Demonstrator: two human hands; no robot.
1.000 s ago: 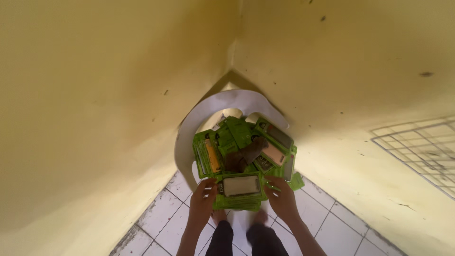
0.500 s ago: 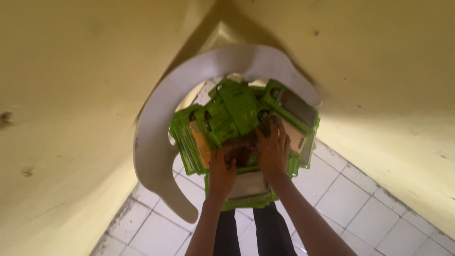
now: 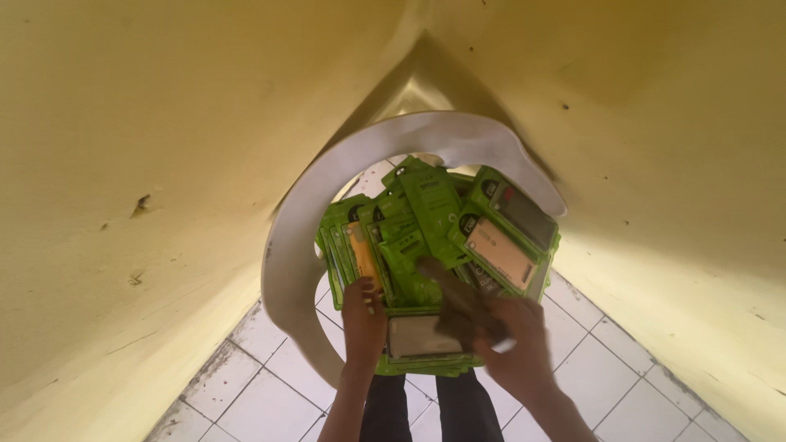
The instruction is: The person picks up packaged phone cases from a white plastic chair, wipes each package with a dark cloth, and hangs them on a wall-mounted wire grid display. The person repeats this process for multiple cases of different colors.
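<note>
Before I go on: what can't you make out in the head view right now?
- Right hand: motion-blurred, so its grip on the dark blurred thing and what that thing is stay unclear.
- Green packets: lower layers hidden by the top ones.
- White bag: its bottom is covered by packets and the left hand.
- Both forearms: cut off by the bottom edge.

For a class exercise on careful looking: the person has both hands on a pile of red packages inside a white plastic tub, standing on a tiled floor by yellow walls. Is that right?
Not quite: the packages are bright green, not red, as the head view shows. The rest holds: the left hand and right hand are both on the pile, inside a white plastic tub, over a tiled floor by yellow walls.
</note>
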